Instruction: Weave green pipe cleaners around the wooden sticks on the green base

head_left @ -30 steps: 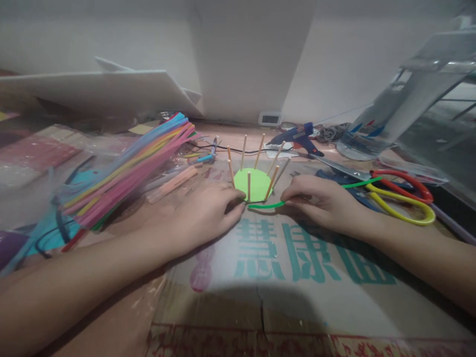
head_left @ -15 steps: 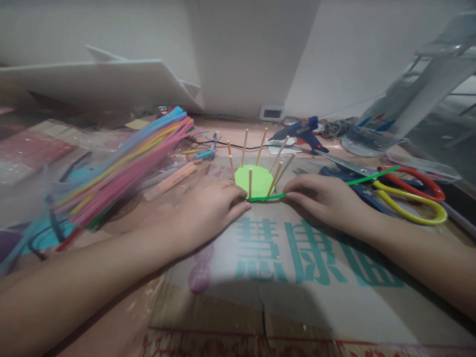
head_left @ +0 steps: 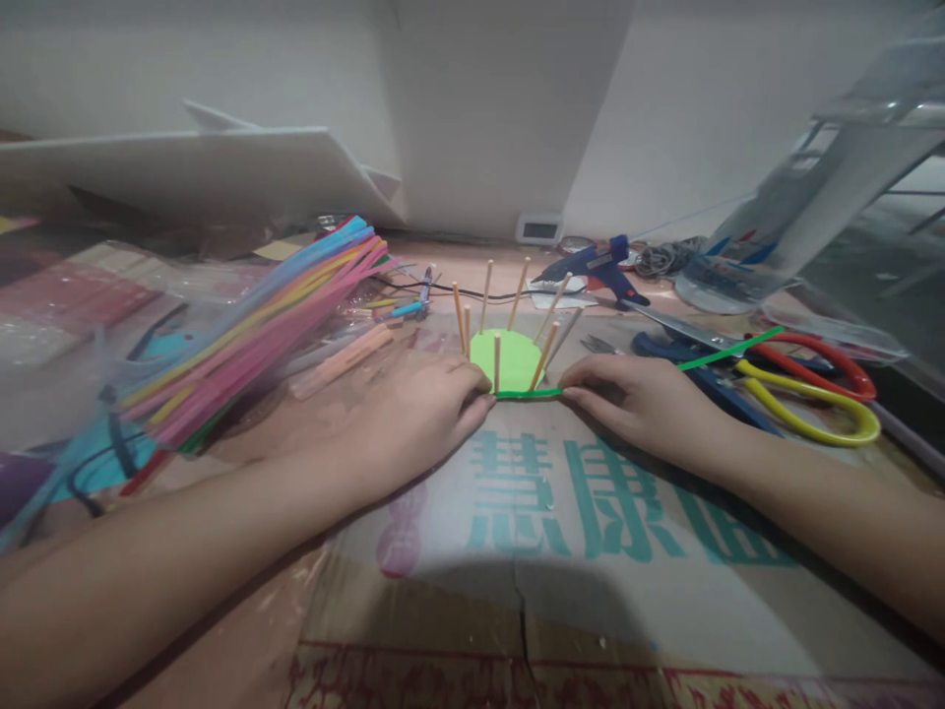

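A bright green disc lies on the cardboard, with several thin wooden sticks standing up around its rim, some leaning outward. Along its near edge runs a green pipe cleaner, outside the front sticks. My left hand pinches the strip by the disc's front left, its fingertips partly hidden. My right hand is closed on the same strip just off the front right. The strip's free end sticks out past the back of my right hand, towards the scissors.
Scissors with red and yellow handles lie right of my right hand. A blue glue gun rests behind the disc. Bundled colourful pipe cleaners lie at left. A clear plastic jug stands at back right. Printed cardboard covers the front.
The green strip between my hands now lies straighter along the disc's front edge. My right hand has shifted slightly left, and the free end has moved with it.
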`<move>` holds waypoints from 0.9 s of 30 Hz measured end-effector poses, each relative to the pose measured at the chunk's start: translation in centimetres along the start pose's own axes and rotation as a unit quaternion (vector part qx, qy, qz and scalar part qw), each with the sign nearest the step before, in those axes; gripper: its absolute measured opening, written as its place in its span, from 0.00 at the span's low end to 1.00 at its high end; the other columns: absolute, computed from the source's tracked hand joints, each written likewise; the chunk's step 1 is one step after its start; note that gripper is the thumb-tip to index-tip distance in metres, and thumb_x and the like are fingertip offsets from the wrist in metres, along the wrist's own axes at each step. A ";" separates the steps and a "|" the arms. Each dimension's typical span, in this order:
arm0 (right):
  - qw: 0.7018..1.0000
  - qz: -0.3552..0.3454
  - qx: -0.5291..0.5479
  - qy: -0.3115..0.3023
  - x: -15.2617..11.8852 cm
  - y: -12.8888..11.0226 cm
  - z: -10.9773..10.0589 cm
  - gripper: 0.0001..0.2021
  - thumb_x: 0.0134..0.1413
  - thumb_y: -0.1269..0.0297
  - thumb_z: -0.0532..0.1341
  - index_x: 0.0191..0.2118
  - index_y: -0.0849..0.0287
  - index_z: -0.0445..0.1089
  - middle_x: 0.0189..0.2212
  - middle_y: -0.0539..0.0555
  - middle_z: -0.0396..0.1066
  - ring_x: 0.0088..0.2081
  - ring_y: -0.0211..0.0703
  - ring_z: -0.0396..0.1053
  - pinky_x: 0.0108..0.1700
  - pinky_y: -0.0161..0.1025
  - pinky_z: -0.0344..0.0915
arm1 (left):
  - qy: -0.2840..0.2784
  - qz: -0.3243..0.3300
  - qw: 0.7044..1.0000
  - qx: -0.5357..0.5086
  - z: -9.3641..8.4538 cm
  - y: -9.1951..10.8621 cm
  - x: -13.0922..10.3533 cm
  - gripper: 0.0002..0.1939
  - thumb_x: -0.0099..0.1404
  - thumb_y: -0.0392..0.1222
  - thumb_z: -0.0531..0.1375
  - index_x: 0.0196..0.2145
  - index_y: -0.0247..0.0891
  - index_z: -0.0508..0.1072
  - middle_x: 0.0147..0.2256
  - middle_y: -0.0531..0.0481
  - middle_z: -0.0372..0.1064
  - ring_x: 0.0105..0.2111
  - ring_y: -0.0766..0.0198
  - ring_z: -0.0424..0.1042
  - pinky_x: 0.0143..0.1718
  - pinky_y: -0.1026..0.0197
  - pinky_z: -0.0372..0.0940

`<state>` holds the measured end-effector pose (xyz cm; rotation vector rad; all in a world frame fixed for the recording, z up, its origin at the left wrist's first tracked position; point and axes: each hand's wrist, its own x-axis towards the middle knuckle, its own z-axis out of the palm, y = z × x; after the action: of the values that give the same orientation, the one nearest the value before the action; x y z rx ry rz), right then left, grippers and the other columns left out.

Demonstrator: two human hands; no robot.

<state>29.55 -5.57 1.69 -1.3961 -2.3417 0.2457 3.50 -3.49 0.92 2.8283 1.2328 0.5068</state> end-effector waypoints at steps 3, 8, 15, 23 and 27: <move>1.000 -0.014 -0.025 0.000 -0.1 0.1 0.1 0.07 0.63 0.62 0.58 0.39 0.55 0.73 0.33 0.50 0.77 0.32 0.42 0.73 0.36 0.38 0.64 | 0.002 -0.003 1.000 0.002 0.1 0.0 0.0 0.12 0.71 0.45 0.55 0.40 0.39 0.77 0.40 0.48 0.78 0.41 0.55 0.75 0.39 0.54 0.65; 0.998 -0.010 -0.063 0.006 0.1 0.1 0.2 0.07 0.62 0.62 0.58 0.39 0.56 0.72 0.34 0.52 0.77 0.34 0.44 0.72 0.36 0.39 0.64 | 0.009 0.000 1.000 -0.009 0.2 -0.1 0.0 0.12 0.71 0.44 0.55 0.40 0.39 0.77 0.40 0.48 0.78 0.41 0.56 0.75 0.40 0.55 0.65; 0.996 0.021 -0.084 0.024 0.5 -0.3 0.3 0.05 0.60 0.62 0.60 0.37 0.57 0.72 0.29 0.52 0.75 0.28 0.42 0.69 0.30 0.37 0.59 | 0.009 0.004 1.000 -0.005 0.2 -0.1 -0.1 0.12 0.71 0.44 0.54 0.40 0.39 0.77 0.40 0.48 0.78 0.40 0.56 0.75 0.39 0.55 0.65; 0.990 -0.045 -0.126 0.044 0.4 0.1 0.6 0.06 0.61 0.62 0.60 0.39 0.59 0.70 0.33 0.55 0.73 0.36 0.47 0.69 0.35 0.39 0.61 | 0.007 0.006 1.000 -0.009 0.2 -0.2 -0.1 0.12 0.71 0.44 0.55 0.40 0.39 0.77 0.40 0.47 0.78 0.40 0.55 0.75 0.40 0.54 0.66; 0.985 -0.089 -0.138 0.047 0.1 0.6 0.5 0.08 0.62 0.61 0.61 0.41 0.60 0.69 0.35 0.56 0.71 0.39 0.48 0.68 0.39 0.41 0.62 | 0.007 0.014 1.000 -0.015 0.1 -0.2 -0.1 0.12 0.72 0.43 0.54 0.40 0.39 0.77 0.41 0.47 0.78 0.41 0.55 0.75 0.41 0.54 0.66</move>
<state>29.74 -5.13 1.04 -1.2730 -2.4725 -0.1988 3.29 -3.44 0.75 2.8267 1.1783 0.5423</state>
